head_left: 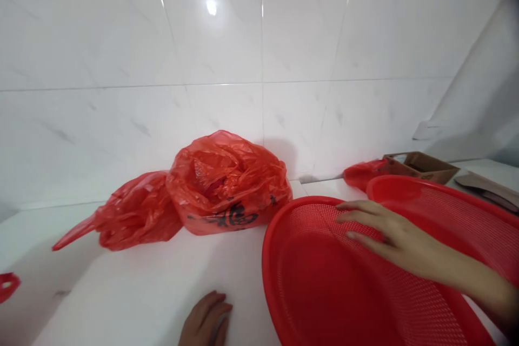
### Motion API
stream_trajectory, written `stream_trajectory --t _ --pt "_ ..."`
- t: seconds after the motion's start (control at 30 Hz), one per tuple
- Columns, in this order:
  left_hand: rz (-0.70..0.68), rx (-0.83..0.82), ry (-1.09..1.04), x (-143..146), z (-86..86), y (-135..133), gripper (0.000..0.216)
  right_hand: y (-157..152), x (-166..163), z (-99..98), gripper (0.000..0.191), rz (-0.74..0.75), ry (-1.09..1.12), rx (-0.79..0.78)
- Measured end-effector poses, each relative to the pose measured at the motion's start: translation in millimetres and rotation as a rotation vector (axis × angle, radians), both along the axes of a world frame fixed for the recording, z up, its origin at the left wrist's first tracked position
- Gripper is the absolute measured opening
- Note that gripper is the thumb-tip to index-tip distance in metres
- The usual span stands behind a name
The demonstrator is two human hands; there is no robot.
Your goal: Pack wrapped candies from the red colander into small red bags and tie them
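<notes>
My right hand reaches in from the right over a red plastic mesh basket, fingers apart and holding nothing. Whether its fingertips touch the basket's far rim I cannot tell. At the bottom of the view my left hand is partly cut off, its fingers loosely bent and apart over the white tabletop, left of the basket. An open red plastic bag with black print stands just beyond the basket's left rim. Against it leans a second red bag with a twisted end pointing left.
Another red mesh basket stands to the right. Behind it are a red bag and a cardboard box. A red plastic loop lies at the left edge. White tiled wall bounds the table's back.
</notes>
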State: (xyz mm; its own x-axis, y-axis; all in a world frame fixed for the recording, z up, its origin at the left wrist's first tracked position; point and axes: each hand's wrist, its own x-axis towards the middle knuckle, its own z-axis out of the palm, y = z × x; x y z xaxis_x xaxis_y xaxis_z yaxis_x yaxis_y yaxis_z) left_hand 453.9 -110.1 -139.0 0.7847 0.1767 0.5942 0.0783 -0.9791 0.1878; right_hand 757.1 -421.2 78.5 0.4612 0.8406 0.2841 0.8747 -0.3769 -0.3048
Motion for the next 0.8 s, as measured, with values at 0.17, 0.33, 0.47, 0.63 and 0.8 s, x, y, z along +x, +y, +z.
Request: stream_trajectory --t 0.17,0.33,0.47,0.63,0.8 --pt "0.035 -0.032 0.020 0 6.6 -8 0.018 99 -24 33.4 0.029 0.354 -0.015 -0.050" --pt "0.030 -0.136 -0.028 1 4.8 -13 0.018 114 -39 28.6 0.027 0.408 -0.019 -0.057" --pt "-0.019 -0.211 -0.014 2 5.6 -10 0.017 58 -15 11.2 0.031 0.110 0.009 -0.054" --pt "-0.077 -0.269 0.119 1 18.4 -8 0.018 -60 22 -29.3 0.040 -0.342 -0.060 -0.015" --pt "-0.093 -0.398 0.160 -1 29.3 -15 0.022 -146 -9 -70.4 0.045 -0.581 0.067 0.058"
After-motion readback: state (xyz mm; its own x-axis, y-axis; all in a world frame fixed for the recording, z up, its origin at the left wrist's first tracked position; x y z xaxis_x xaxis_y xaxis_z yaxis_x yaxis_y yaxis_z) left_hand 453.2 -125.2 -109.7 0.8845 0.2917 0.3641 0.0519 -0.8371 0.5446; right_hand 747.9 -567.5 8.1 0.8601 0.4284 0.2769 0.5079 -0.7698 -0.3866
